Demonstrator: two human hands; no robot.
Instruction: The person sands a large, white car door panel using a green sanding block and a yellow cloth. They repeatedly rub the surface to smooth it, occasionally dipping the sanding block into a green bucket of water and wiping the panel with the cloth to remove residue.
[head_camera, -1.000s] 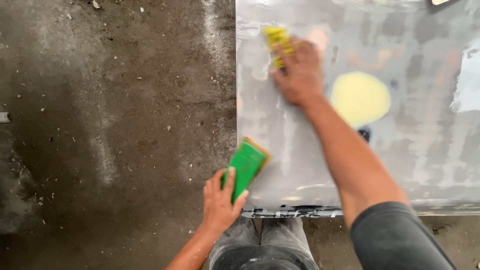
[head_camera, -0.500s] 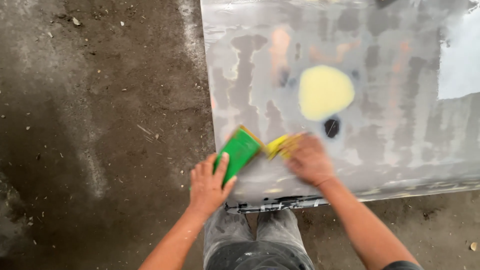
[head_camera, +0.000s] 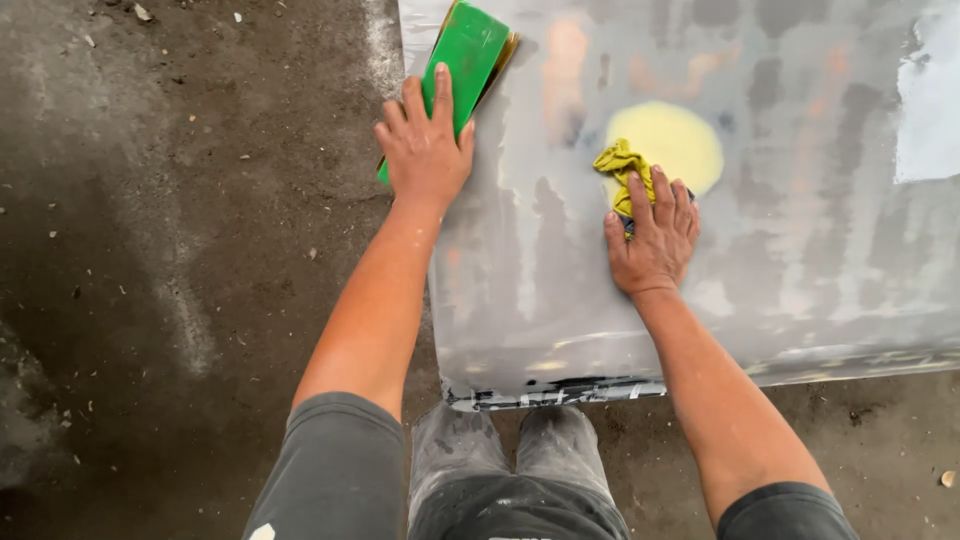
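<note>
A grey sanded metal panel (head_camera: 780, 270) lies in front of me, with a pale yellow filler patch (head_camera: 675, 140) near its middle. My left hand (head_camera: 425, 150) presses a green sanding block (head_camera: 465, 50) flat against the panel's left edge. My right hand (head_camera: 655, 240) rests on the panel just below the yellow patch, fingers on a crumpled yellow rag (head_camera: 625, 170). Both arms reach forward from dark grey sleeves.
Dark, dusty concrete floor (head_camera: 170, 260) spreads to the left and below the panel, scattered with small debris. The panel's near edge (head_camera: 560, 390) shows chipped black and white marks. My grey trousered knees (head_camera: 510, 460) sit just beneath that edge.
My left hand has pushed the green block up along the panel's left edge, away from me. My right hand with the rag has moved to just below the yellow patch.
</note>
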